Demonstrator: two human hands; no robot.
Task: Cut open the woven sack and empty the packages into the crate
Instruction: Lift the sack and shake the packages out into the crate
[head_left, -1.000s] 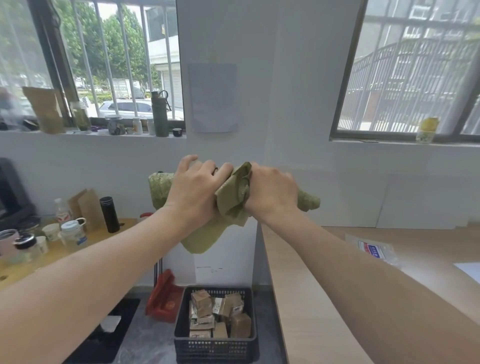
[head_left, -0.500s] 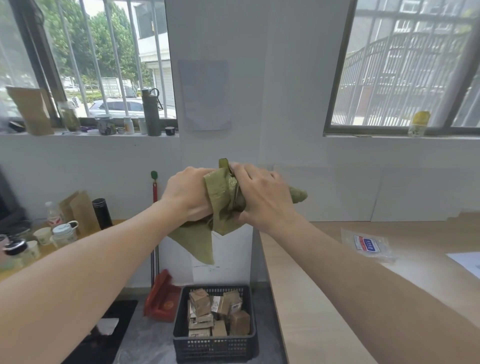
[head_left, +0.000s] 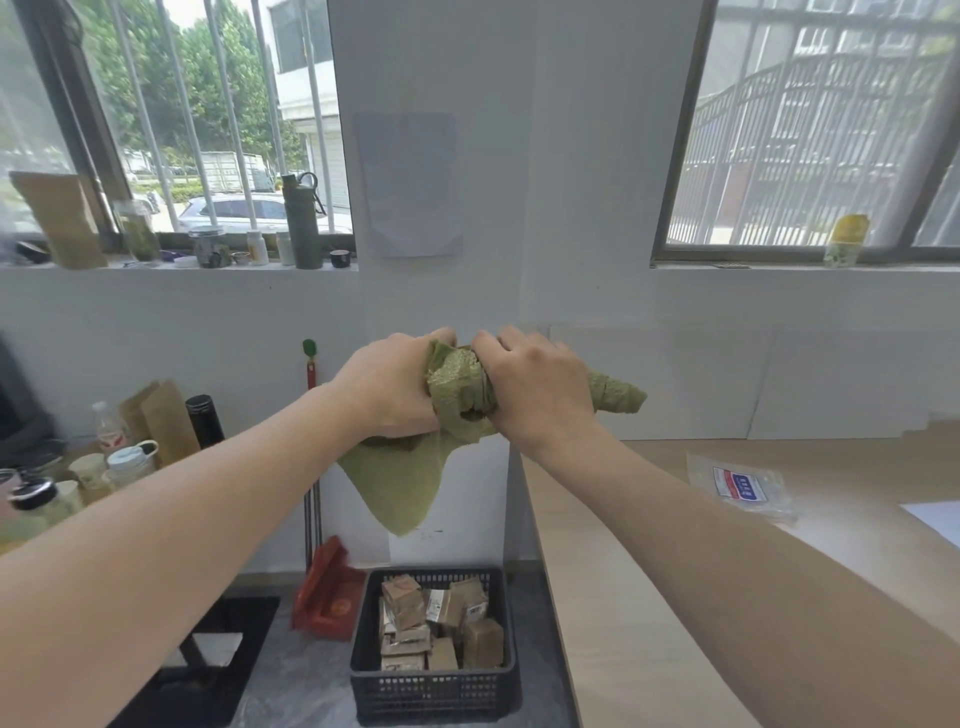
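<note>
Above the crate, crumpled sack clenched between both hands' closed fingers.

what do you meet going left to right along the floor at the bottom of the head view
black mat → red box → black crate holding the packages → wooden table

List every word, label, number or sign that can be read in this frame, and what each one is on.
No text is legible.
Clear bag on the wooden counter: red and blue printed label, too blurred.
Packages in the black crate: white shipping labels, too small.
Red box on the floor: gold emblem, unreadable.
Plastic bottle at left: red label, blurred.
</note>
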